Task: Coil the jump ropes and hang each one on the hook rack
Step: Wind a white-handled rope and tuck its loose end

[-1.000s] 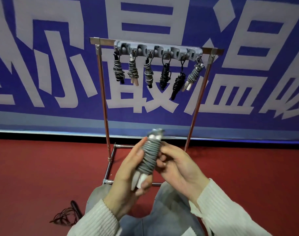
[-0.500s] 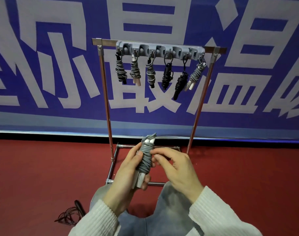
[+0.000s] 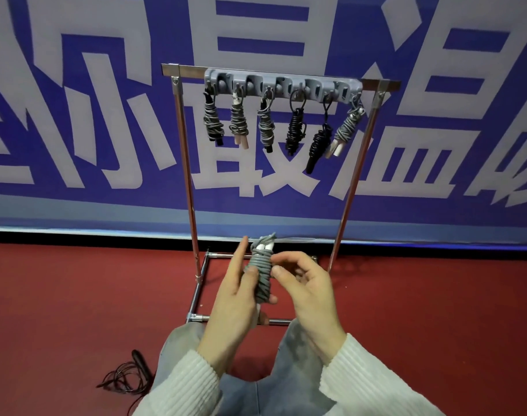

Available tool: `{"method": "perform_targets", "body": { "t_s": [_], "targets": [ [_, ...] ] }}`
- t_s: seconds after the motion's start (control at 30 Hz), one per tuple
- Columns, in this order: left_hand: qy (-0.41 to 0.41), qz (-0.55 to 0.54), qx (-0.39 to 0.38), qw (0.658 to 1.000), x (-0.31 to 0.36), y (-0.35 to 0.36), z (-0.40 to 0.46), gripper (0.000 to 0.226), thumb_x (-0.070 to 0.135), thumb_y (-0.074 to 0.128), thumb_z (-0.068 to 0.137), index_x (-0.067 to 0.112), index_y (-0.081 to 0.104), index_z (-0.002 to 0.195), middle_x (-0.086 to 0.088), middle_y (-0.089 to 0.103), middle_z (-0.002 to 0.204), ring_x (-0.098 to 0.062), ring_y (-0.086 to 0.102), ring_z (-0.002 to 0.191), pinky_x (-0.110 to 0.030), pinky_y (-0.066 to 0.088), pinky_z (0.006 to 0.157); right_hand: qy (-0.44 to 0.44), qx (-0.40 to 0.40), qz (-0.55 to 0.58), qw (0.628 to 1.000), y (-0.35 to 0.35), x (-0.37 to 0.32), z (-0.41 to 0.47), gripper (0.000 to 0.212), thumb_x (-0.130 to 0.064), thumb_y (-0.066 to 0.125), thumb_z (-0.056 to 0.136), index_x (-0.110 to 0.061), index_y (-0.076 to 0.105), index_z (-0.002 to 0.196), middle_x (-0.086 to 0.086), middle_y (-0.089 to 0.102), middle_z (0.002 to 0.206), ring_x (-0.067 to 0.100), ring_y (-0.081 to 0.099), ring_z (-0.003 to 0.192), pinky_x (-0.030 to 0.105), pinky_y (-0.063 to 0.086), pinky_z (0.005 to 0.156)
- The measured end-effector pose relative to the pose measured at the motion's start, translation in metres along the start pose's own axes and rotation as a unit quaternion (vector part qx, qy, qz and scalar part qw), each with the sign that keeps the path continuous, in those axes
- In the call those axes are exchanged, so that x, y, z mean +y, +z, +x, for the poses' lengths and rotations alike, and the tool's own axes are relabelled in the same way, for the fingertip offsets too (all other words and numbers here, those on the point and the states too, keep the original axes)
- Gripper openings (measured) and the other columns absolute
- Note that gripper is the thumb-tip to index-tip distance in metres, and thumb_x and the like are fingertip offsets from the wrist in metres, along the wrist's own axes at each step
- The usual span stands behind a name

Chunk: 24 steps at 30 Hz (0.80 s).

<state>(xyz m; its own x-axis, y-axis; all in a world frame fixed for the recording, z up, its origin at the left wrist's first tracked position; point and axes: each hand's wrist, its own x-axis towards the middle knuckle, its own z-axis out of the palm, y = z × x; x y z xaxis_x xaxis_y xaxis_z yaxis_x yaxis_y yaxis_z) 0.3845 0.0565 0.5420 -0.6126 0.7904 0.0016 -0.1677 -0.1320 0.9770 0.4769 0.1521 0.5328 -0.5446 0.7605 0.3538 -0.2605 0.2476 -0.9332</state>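
A grey jump rope (image 3: 261,276) wound round its white handles stands upright in front of my lap. My left hand (image 3: 235,298) grips its lower half, thumb across the coils, index finger pointing up. Just to the right, my right hand (image 3: 304,288) has its fingers curled close to the bundle; whether they pinch the cord I cannot tell. Ahead stands the metal frame with the grey hook rack (image 3: 283,85), where several coiled ropes (image 3: 293,127) hang, grey and black. A loose dark rope (image 3: 127,378) lies on the floor at lower left.
The frame's chrome legs (image 3: 185,175) and base bars (image 3: 197,295) stand on red carpet, right behind my hands. A blue banner with large white characters (image 3: 106,115) covers the wall behind. My knees in grey trousers (image 3: 178,349) fill the bottom centre.
The bundle and both hands have dropped slightly and shifted. My left index finger has straightened upward, and my right hand's fingers have come off the coils a little.
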Motion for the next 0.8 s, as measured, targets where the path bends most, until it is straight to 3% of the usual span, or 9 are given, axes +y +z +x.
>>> {"method": "perform_targets", "body": {
  "t_s": [0.1,0.2,0.3,0.4,0.47,0.53,0.63,0.8],
  "targets": [
    [0.018,0.066,-0.045,0.997,0.005,-0.006,0.000,0.045,0.019,0.043,0.108,0.049,0.048,0.142,-0.009,0.071,0.110,-0.021,0.071,0.076,-0.032,0.053,0.048,0.020,-0.015,0.051,0.998,-0.007,0.003,-0.005,0.024,0.003,0.071,0.083,-0.015,0.078,0.097,0.006,0.076,0.094,0.014,0.070,0.091,0.024,0.054,0.083],
    [-0.020,0.037,-0.059,0.997,0.014,-0.008,-0.002,0.030,0.017,0.041,0.108,0.036,0.054,0.128,-0.018,0.070,0.107,-0.022,0.070,0.075,-0.034,0.055,0.051,-0.040,-0.029,-0.028,0.998,-0.012,0.005,-0.011,0.035,-0.003,0.071,0.081,-0.028,0.077,0.104,0.001,0.076,0.100,0.019,0.070,0.098,0.032,0.055,0.089],
    [-0.016,0.032,-0.042,0.999,0.013,-0.004,-0.007,0.014,0.026,0.041,0.109,0.027,0.050,0.120,-0.006,0.073,0.093,-0.025,0.070,0.068,-0.034,0.057,0.050,-0.102,-0.008,-0.063,0.993,-0.010,0.004,-0.011,0.033,0.000,0.075,0.085,-0.028,0.077,0.103,-0.004,0.076,0.099,0.020,0.072,0.095,0.029,0.055,0.086],
    [0.021,0.029,-0.018,0.999,0.009,-0.002,-0.008,0.013,0.030,0.048,0.106,0.021,0.051,0.113,-0.009,0.069,0.092,-0.027,0.070,0.066,-0.034,0.055,0.047,-0.134,0.018,-0.078,0.988,-0.006,0.000,-0.009,0.037,0.002,0.078,0.083,-0.028,0.076,0.103,-0.008,0.077,0.096,0.017,0.073,0.090,0.027,0.056,0.082],
    [0.075,0.047,0.007,0.996,0.003,-0.003,-0.002,0.008,0.022,0.052,0.105,0.015,0.054,0.108,-0.004,0.069,0.094,-0.019,0.069,0.076,-0.036,0.057,0.059,-0.179,0.026,-0.117,0.977,-0.005,0.001,-0.008,0.030,0.002,0.078,0.084,-0.021,0.078,0.103,-0.009,0.076,0.098,0.015,0.073,0.091,0.025,0.056,0.083],
    [0.113,0.073,0.016,0.991,-0.005,-0.005,0.004,0.005,0.014,0.054,0.104,0.015,0.058,0.106,0.003,0.069,0.097,-0.013,0.065,0.090,-0.030,0.054,0.078,-0.204,0.023,-0.126,0.971,-0.006,0.004,-0.007,0.025,0.003,0.076,0.085,-0.014,0.079,0.103,-0.008,0.076,0.100,0.013,0.073,0.095,0.024,0.055,0.086],
    [0.114,0.062,-0.018,0.991,-0.011,-0.006,0.008,0.024,0.007,0.051,0.105,0.020,0.058,0.124,0.000,0.069,0.116,-0.017,0.065,0.112,-0.032,0.052,0.096,-0.153,0.010,-0.083,0.985,-0.007,0.006,-0.005,0.028,0.002,0.076,0.085,-0.020,0.080,0.102,-0.010,0.074,0.100,0.013,0.072,0.097,0.021,0.053,0.087],
    [0.139,0.044,-0.005,0.989,-0.020,-0.005,0.007,0.023,0.005,0.046,0.106,0.020,0.057,0.120,0.001,0.069,0.113,-0.018,0.067,0.107,-0.033,0.053,0.090,-0.008,0.034,0.093,0.995,0.002,0.008,-0.007,0.029,-0.001,0.083,0.076,-0.020,0.080,0.098,0.010,0.072,0.107,0.019,0.069,0.094,0.026,0.057,0.080]
  ]
}}
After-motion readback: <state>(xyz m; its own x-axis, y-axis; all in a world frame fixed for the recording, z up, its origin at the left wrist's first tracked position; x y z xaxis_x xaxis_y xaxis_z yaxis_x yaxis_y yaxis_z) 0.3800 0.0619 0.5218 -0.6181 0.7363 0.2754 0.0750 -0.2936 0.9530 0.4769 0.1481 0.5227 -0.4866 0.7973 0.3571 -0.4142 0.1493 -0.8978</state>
